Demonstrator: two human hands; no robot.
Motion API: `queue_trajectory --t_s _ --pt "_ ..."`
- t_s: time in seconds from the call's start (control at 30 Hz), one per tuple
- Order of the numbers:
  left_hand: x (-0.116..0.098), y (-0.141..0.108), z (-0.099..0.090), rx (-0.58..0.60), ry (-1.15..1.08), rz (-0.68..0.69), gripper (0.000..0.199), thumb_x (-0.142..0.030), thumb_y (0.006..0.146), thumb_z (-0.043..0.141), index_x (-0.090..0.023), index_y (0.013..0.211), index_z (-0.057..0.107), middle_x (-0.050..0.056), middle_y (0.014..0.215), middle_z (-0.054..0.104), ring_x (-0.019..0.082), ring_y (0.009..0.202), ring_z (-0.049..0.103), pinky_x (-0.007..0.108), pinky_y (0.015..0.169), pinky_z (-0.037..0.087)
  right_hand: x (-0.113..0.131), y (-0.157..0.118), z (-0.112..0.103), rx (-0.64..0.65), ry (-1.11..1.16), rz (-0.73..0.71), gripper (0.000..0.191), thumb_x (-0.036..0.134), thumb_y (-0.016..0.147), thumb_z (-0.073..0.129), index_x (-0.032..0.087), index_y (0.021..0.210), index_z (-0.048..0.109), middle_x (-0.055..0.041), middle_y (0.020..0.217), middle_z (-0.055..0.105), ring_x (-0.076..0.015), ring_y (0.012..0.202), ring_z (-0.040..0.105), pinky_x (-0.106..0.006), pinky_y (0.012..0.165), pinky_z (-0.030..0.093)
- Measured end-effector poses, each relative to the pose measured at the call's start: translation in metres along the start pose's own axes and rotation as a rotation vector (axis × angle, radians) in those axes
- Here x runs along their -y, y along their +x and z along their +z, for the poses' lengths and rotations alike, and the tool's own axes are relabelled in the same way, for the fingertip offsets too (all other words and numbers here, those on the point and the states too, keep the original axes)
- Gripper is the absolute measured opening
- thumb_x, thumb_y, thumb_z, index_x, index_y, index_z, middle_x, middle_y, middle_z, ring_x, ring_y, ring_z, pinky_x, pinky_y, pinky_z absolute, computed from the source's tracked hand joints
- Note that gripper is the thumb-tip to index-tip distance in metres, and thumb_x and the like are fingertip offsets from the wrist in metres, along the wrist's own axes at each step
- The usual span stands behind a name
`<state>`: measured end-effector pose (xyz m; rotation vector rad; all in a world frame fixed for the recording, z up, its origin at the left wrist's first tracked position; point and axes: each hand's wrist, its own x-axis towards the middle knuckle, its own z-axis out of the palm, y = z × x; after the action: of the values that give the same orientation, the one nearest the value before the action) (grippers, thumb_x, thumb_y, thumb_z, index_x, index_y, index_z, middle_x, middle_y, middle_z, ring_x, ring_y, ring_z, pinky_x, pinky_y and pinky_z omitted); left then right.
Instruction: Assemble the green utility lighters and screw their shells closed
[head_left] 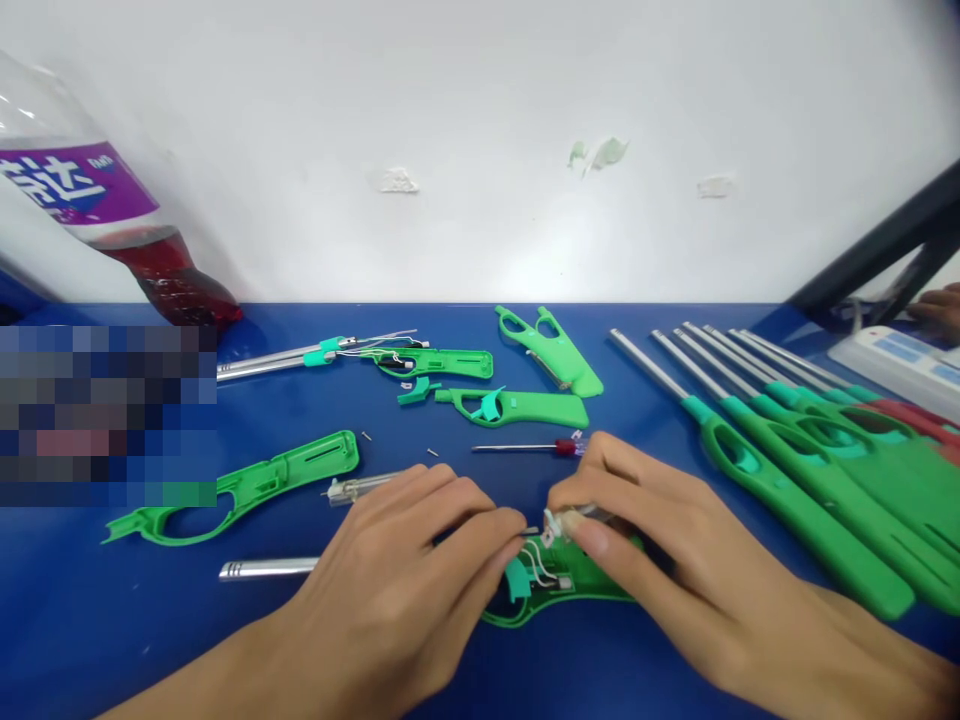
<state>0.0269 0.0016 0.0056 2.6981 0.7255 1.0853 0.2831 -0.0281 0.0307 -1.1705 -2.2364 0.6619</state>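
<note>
Near the front middle lies an open green lighter shell (600, 580) with white wires, a black part and a teal trigger (517, 578). My left hand (420, 580) is closed above its left end, thumb and fingertips pinching a thin dark tube that points right. My right hand (660, 550) grips a small clear tank with a white valve end (553, 526), facing that tube. A metal barrel (270, 569) sticks out left from under my left hand. Another clear tank (360, 487) lies just behind my left hand, and a screwdriver (517, 448) lies beyond both hands.
Finished-looking green lighters (795, 510) lie in a row at right, near a white power strip (900, 360). Green shell halves (292, 470) lie at left and back. A soda bottle (150, 240) leans at back left. Someone's hand (941, 308) shows at far right.
</note>
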Motion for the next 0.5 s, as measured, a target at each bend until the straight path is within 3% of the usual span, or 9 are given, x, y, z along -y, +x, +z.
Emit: queue_trajectory --t_s 0.5 --pt "-0.0002 -0.0008 0.0001 0.027 -0.043 -0.017 0.016 -0.007 0.109 0.062 -0.018 0.117 0.071 0.001 0.097 0.075 0.018 0.082 0.066 0.035 0.079 0.053 0.0012 0.0034 0.0008 -0.020 -0.013 -0.046 0.016 0.021 0.116 0.051 0.024 0.112 0.067 -0.0004 0.094 0.065 -0.0166 0.086 0.061 -0.031 0.078 0.051"
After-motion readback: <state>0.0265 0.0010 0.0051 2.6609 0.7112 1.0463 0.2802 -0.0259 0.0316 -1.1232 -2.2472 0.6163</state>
